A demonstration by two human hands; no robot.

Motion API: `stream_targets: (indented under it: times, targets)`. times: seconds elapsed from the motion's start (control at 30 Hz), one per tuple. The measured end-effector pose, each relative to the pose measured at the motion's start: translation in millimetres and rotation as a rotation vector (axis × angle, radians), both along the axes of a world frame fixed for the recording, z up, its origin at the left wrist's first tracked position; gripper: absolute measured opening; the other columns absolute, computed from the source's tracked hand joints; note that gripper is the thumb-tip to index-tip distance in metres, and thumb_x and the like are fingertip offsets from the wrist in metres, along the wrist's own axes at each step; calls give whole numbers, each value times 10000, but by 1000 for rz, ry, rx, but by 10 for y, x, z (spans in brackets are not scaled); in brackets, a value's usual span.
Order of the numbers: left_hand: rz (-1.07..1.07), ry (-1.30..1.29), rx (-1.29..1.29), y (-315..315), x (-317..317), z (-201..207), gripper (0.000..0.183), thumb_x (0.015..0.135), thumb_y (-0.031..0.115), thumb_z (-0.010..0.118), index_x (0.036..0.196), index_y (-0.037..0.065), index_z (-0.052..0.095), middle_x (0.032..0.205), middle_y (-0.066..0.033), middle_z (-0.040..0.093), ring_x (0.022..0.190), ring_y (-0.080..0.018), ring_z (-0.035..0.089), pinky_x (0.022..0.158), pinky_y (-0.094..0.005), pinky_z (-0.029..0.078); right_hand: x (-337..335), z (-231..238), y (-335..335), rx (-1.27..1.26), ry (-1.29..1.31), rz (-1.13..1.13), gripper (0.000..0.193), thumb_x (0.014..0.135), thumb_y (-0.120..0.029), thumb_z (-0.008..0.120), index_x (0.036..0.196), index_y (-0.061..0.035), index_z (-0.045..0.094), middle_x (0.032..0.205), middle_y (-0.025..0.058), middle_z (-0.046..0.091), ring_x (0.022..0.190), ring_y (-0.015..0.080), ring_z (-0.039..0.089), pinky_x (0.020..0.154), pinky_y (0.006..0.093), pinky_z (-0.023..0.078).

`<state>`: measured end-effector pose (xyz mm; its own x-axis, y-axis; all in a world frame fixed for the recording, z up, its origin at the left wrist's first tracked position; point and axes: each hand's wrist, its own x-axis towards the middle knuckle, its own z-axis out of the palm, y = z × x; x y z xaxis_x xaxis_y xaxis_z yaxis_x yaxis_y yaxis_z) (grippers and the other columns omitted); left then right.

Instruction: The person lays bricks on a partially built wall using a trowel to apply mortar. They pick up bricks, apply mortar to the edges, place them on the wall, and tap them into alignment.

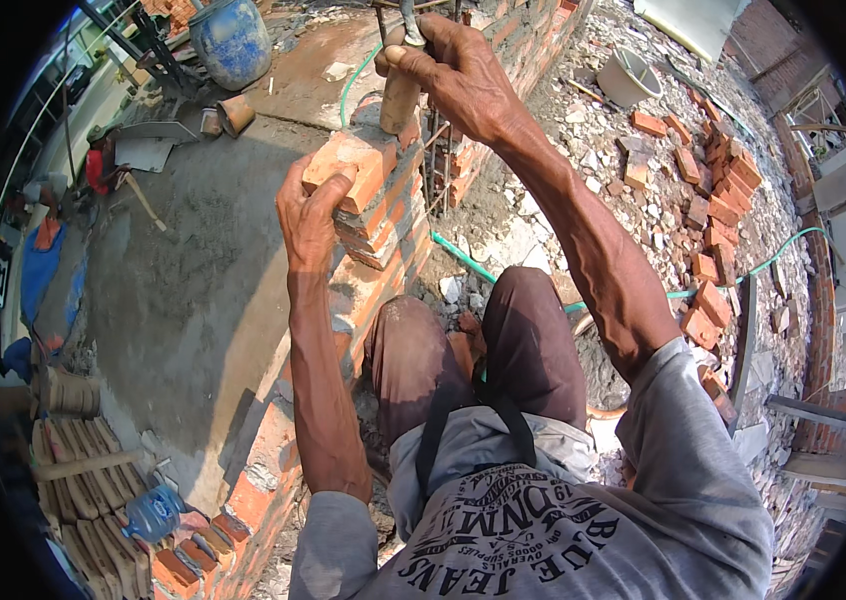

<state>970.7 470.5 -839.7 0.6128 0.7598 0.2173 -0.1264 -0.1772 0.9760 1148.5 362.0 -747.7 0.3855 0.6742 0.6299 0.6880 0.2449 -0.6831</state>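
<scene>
atop the unfinished red brick wall [383, 230], the left hand [308, 215] clasps the rough orange clay brick [355, 165], long axis along the wall, while the right hand [453, 70] grips the wooden-handled trowel [401, 95] directly above.

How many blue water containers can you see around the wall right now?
2: a blue barrel at the top left on the slab, and a blue water jug lying at the lower left beside the bricks. Others may be hidden.

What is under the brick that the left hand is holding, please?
The brick sits atop a stack of brick courses, steadied by the left hand. Whether mortar lies beneath it is hidden.
</scene>
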Motion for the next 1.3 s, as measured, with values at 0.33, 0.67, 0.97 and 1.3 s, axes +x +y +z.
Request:
stream_targets:
  times: [0.33, 0.67, 0.97, 1.3]
  targets:
    - [3, -49, -21, 2, 16, 19, 570, 766, 253, 723, 1184, -100, 562, 872, -146, 672, 680, -165, 620, 641, -313, 499, -339, -510, -1610, -121, 503, -111, 331, 960, -331, 575, 891, -8, 574, 710, 49, 593, 666, 123, 554, 611, 311, 450]
    - [-11, -95, -43, 80, 17, -103, 597, 786, 306, 724, 1223, -70, 569, 1067, -158, 648, 981, -212, 603, 925, -351, 430, -1021, -1133, -4057, -1051, 537, -699, 257, 860, -197, 643, 907, 36, 546, 698, 120, 603, 660, 179, 631, 596, 363, 491]
    - [-30, -147, -72, 277, 8, -363, 537, 866, 329, 682, 1209, -69, 577, 1068, -130, 647, 950, -177, 612, 869, -318, 453, -1150, -1296, -5260, -1341, -133, -729, 247, 799, -183, 656, 947, -7, 566, 750, 179, 557, 756, 375, 559, 682, 472, 422]
    - [-20, -58, -67, 415, -348, -483, 587, 951, 388, 565, 1310, -71, 492, 1234, -203, 602, 1183, -262, 562, 1013, -377, 378, -1160, -2335, -4585, -1534, -350, -502, 122, 859, -94, 483, 924, 4, 514, 808, 165, 509, 752, 307, 531, 679, 418, 427]
